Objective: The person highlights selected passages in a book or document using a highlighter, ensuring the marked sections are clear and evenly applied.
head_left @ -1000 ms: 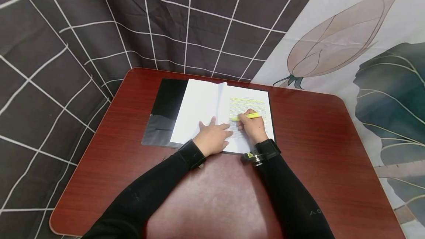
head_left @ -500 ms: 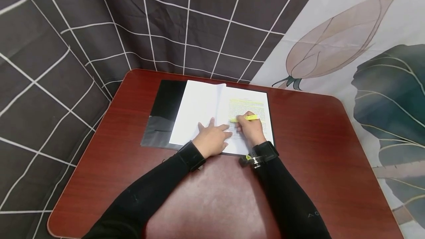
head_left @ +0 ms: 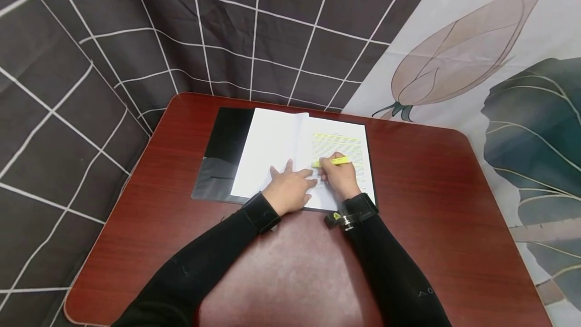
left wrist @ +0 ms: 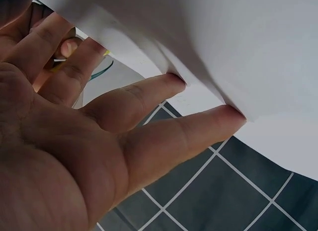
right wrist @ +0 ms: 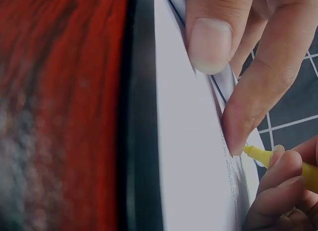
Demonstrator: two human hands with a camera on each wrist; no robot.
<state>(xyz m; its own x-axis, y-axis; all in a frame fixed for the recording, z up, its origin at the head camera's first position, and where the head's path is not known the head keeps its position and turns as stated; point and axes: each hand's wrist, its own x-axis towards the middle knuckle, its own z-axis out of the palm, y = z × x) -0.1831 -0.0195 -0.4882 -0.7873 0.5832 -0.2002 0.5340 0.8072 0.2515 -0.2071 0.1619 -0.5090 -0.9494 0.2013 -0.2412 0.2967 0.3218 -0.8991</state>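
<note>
My left hand (head_left: 287,192) rests with spread, straight fingers across the lower middle of the open pages. In the left wrist view its fingertips (left wrist: 233,112) press on the white paper, making it dip. A yellow highlighter (head_left: 341,161) is pinched in my right hand (head_left: 341,178), its tip at the left side of the text on the printed page (head_left: 336,140). Yellow marking covers the top lines of that text. The right wrist view shows the highlighter's tip (right wrist: 253,152) close to a left fingertip. To the left lies a blank white page (head_left: 272,145).
Under the pages lies a black folder (head_left: 231,130) with a clear pocket at lower left. It sits on a reddish-brown wooden table (head_left: 422,191). A dark gridded cloth (head_left: 227,29) hangs behind and left, a white leaf-patterned one (head_left: 454,64) at right.
My right hand has slid a little to the left with the highlighter, toward the start of the text lines. The left hand stays in place on the pages.
</note>
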